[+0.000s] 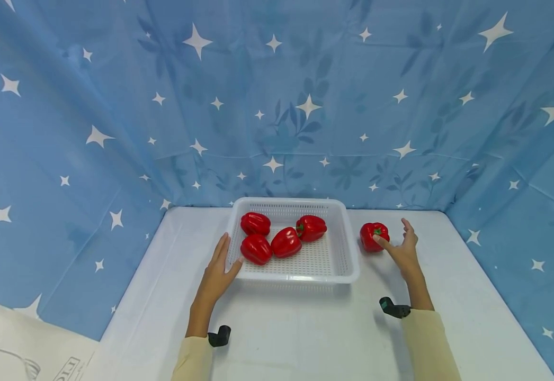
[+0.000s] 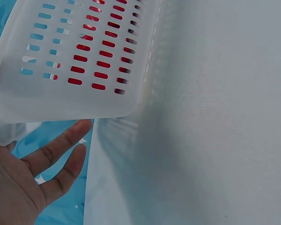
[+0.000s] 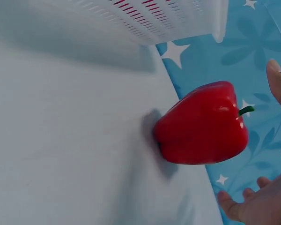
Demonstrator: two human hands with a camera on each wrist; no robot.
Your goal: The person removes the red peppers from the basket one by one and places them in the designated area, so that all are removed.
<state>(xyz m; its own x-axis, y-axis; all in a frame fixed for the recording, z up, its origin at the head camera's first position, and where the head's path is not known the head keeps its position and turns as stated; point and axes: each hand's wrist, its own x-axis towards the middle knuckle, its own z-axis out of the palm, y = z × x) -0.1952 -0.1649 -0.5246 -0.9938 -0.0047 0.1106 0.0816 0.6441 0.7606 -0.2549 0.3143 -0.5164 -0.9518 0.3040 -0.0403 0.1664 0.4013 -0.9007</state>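
Spreading its fingers beside a red pepper [image 1: 367, 245] on the table [image 1: 301, 333], just right of a white basket [image 1: 296, 277], the right hand [image 1: 404, 256] has a wide, empty grip. The left hand [image 1: 216, 278], fingers straight, grip loose, is at the basket's left side; four more peppers [image 1: 286, 242] lie inside.

Pale-yellow sleeves [image 1: 430, 344], black wrist cameras [image 1: 222, 336]

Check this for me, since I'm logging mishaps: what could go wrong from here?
The right hand, spread beside the lone red pepper, might knock it over or slip on its glossy skin. The left hand, at the left end of the basket, might nudge it and set the four peppers inside rolling.
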